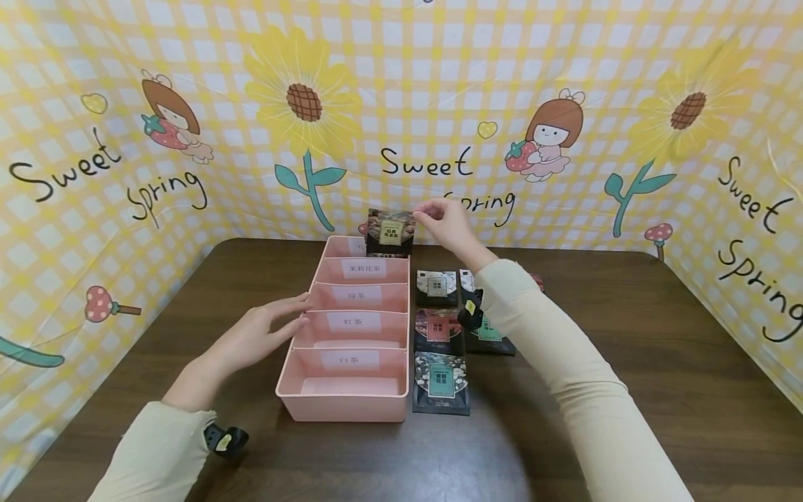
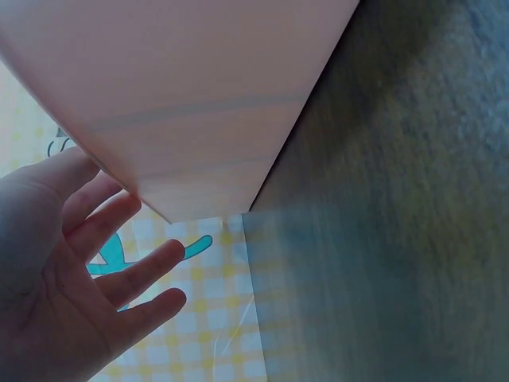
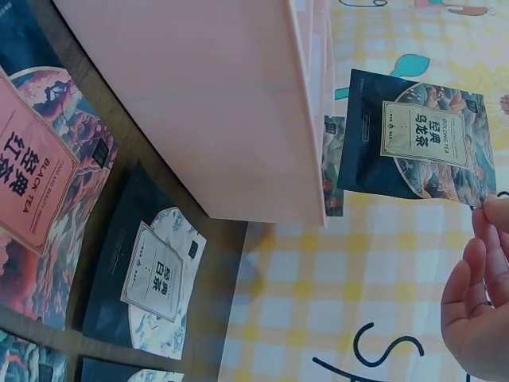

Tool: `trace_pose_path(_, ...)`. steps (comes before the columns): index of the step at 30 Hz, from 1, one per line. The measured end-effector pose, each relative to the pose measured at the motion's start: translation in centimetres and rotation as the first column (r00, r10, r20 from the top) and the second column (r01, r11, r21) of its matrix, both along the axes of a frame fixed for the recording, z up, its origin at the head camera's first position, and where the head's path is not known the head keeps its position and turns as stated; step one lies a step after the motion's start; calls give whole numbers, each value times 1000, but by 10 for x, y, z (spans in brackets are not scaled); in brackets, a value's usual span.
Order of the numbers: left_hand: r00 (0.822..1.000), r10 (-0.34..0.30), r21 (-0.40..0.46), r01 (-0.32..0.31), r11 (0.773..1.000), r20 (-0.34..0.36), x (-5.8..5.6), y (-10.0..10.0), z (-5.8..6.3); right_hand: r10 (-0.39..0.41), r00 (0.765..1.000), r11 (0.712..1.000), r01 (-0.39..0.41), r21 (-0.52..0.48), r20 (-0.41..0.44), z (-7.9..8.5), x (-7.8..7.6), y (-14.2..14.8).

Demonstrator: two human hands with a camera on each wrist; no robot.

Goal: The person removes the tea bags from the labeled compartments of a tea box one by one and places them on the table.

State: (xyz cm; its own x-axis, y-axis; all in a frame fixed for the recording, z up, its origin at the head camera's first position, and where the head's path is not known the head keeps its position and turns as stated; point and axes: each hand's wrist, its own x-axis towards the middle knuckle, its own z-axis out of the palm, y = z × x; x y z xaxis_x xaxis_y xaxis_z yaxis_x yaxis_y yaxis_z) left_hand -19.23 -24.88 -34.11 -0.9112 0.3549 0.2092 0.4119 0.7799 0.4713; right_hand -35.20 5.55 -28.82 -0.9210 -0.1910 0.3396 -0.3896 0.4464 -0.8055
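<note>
My right hand (image 1: 448, 222) pinches a dark oolong tea sachet (image 1: 390, 233) by one corner, over the farthest compartment of the pink divided box (image 1: 341, 409). In the right wrist view the sachet (image 3: 421, 139) hangs beside the rim, and part of another patterned sachet (image 3: 332, 171) shows behind it at the box's far end. My left hand (image 1: 260, 329) rests its fingertips on the box's left rim, with fingers extended and spread in the left wrist view. Paper labels (image 1: 353, 322) mark the compartments; the farthest one is partly hidden by the sachet.
Right of the box lie a white tea sachet (image 1: 436, 287), a black tea sachet (image 1: 438, 329) and a jasmine tea sachet (image 1: 441, 382). More sachets (image 1: 492, 335) lie partly under the right forearm. A yellow checked cloth (image 1: 401, 104) walls the brown table (image 1: 169, 300).
</note>
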Motion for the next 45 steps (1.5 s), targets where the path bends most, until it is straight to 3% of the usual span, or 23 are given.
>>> trace_pose_path(12,1000,-6,2,6,1000,5,1,0,2,21,997,999,-18,-40,73,1,13,19)
trace_pose_path(27,1000,-2,4,2,1000,1,1,0,2,43,997,997,-47,62,61,4,30,39)
trace_pose_path(45,1000,3,4,-3,1000,6,-2,1,-2,47,995,998,-51,47,90,2,53,69)
